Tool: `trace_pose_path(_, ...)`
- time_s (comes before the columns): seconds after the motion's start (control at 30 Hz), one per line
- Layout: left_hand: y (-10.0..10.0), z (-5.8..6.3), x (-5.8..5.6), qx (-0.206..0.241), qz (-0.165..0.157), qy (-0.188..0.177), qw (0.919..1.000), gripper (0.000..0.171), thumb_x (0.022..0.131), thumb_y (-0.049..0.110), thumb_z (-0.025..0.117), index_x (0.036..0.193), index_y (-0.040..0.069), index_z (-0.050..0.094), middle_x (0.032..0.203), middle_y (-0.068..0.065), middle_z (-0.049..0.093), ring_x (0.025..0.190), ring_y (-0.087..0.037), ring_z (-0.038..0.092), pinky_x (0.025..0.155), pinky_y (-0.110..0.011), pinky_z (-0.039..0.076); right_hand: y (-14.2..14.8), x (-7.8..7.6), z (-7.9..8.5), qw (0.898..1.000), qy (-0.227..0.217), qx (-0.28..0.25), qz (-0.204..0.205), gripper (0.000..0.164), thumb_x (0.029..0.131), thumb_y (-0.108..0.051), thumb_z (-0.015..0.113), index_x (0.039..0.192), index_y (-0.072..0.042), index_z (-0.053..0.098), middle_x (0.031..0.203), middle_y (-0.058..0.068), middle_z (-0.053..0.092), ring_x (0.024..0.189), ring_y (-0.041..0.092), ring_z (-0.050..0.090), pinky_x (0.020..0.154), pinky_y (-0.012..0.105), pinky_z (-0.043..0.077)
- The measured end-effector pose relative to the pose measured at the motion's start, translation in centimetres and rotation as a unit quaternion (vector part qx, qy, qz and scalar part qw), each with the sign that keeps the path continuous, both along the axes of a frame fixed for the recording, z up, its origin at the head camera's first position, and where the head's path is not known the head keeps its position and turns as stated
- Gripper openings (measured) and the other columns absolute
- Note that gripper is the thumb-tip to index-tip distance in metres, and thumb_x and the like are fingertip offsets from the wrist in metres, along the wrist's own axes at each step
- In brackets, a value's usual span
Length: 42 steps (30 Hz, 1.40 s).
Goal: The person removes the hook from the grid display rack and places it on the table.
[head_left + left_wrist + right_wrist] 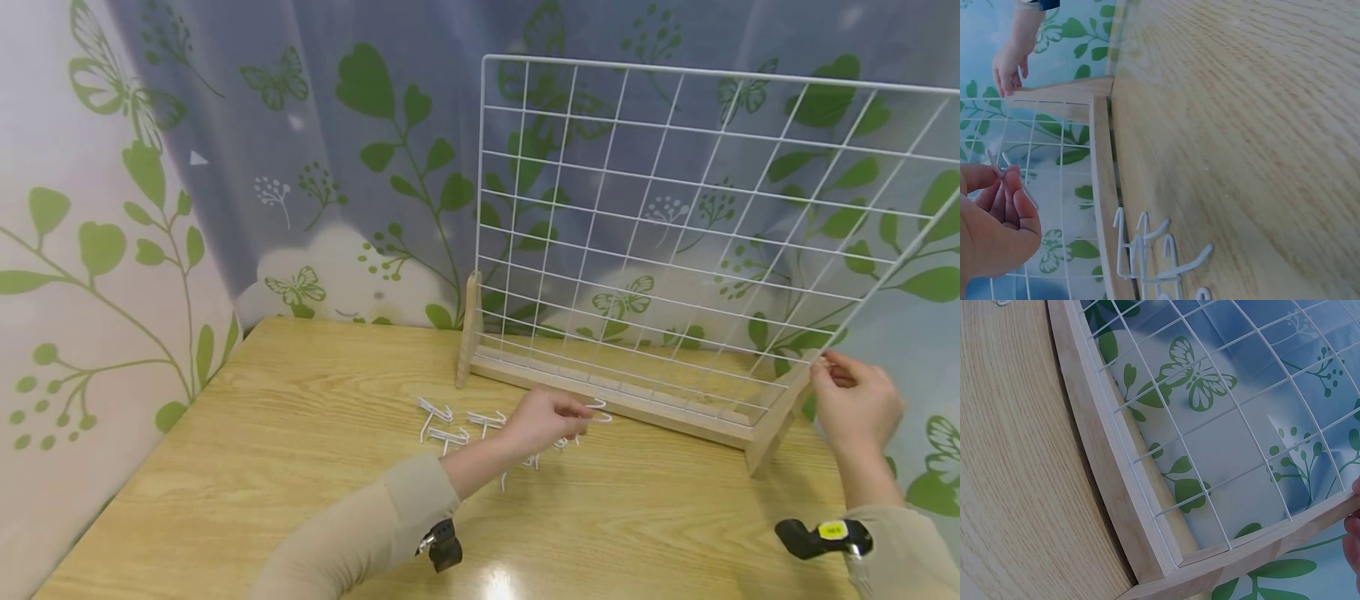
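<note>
A white wire grid panel (652, 179) stands upright in a wooden stand (675, 421) on the table. My left hand (543, 419) pinches a white wire hook (602, 418) between thumb and fingers, in front of the stand's base bar. In the left wrist view, two prongs of that hook (1006, 159) stick up past the fingertips, before the grid. Several loose white hooks (1175, 270) lie on the table beneath and beside this hand. My right hand (858, 404) holds the upper end of the stand's right wooden upright, fingers curled; only its fingers (1352, 550) show in the right wrist view.
The wood-grain table (247, 500) extends left and forward of the stand. Behind it hangs a blue and white curtain (405, 167) with green leaves and butterflies, close to the grid. The stand's left upright (468, 333) rises near the table's back edge.
</note>
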<state>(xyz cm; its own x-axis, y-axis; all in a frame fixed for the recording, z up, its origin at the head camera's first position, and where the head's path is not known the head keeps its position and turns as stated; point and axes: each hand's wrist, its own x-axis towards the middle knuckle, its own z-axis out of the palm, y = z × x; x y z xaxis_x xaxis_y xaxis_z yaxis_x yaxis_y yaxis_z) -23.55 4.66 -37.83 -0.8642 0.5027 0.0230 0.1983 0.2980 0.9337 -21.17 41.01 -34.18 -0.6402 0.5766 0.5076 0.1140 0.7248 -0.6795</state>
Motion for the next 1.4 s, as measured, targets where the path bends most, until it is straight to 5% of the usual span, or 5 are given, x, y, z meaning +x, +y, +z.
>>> trace_pose_path(0.4, -0.7, -1.6, 0.7, -0.014, 0.002, -0.012, 0.9998, 0.017, 0.086, 0.011, 0.066, 0.101, 0.007, 0.071, 0.087, -0.001, 0.07, 0.074, -0.01, 0.063, 0.067, -0.024, 0.052, 0.1, 0.0, 0.2, 1.0, -0.019, -0.005, -0.001, 0.036, 0.089, -0.021, 0.056, 0.118, -0.001, 0.062, 0.071, -0.034, 0.035, 0.066, -0.018, 0.032, 0.074, 0.014, 0.023)
trace_pose_path(0.9, -0.9, -4.0, 1.3, -0.076, -0.01, 0.015, 0.9969, 0.012, 0.082, 0.007, 0.068, 0.093, 0.005, 0.072, 0.088, -0.003, 0.071, 0.067, -0.005, 0.06, 0.063, -0.018, 0.049, 0.3, -0.1, 0.0, 1.0, -0.011, -0.009, -0.003, 0.036, 0.089, -0.021, 0.056, 0.118, -0.001, 0.063, 0.072, -0.033, 0.036, 0.065, -0.019, 0.033, 0.073, 0.012, 0.024)
trace_pose_path(1.2, -0.9, -5.2, 1.6, -0.114, -0.015, 0.053, 0.9919, 0.01, 0.081, 0.01, 0.07, 0.091, 0.008, 0.073, 0.093, -0.003, 0.071, 0.085, -0.013, 0.063, 0.072, -0.021, 0.048, 0.3, 0.0, 0.0, 1.0, -0.012, -0.006, -0.003, 0.036, 0.089, -0.022, 0.056, 0.118, -0.002, 0.063, 0.072, -0.033, 0.035, 0.065, -0.018, 0.034, 0.072, 0.011, 0.024)
trace_pose_path(1.4, -0.9, -5.7, 1.8, -0.129, -0.015, 0.053, 0.9901, 0.009, 0.081, 0.011, 0.07, 0.09, 0.009, 0.073, 0.088, -0.001, 0.071, 0.075, -0.008, 0.06, 0.068, -0.019, 0.047, 0.1, 0.0, -0.1, 1.0, -0.002, -0.003, -0.003, 0.035, 0.089, -0.02, 0.057, 0.116, -0.001, 0.064, 0.071, -0.033, 0.035, 0.065, -0.018, 0.034, 0.072, 0.011, 0.024)
